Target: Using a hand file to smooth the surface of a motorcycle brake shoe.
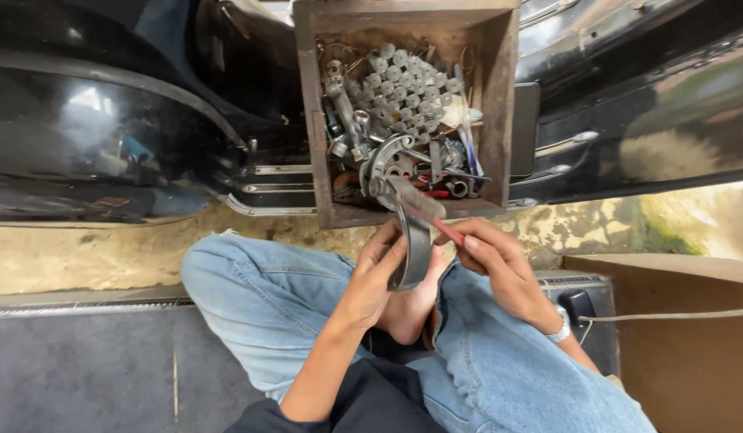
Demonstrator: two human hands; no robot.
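My left hand (379, 269) grips a curved grey metal brake shoe (417, 244), held upright over my crossed legs. In my right hand (496, 261) is a red-handled brush (436, 218); its bristle head lies against the top of the shoe. Both hands hover just in front of an open wooden box (317, 136) full of bolts, sockets and metal parts. A silver bracelet (561, 327) sits on my right wrist.
A black motorcycle body (107, 120) fills the top of the view behind the box. I sit cross-legged in blue jeans (259, 297) on a dark mat (83, 369). A brown cardboard box (676, 337) stands at the right, with a cord across it.
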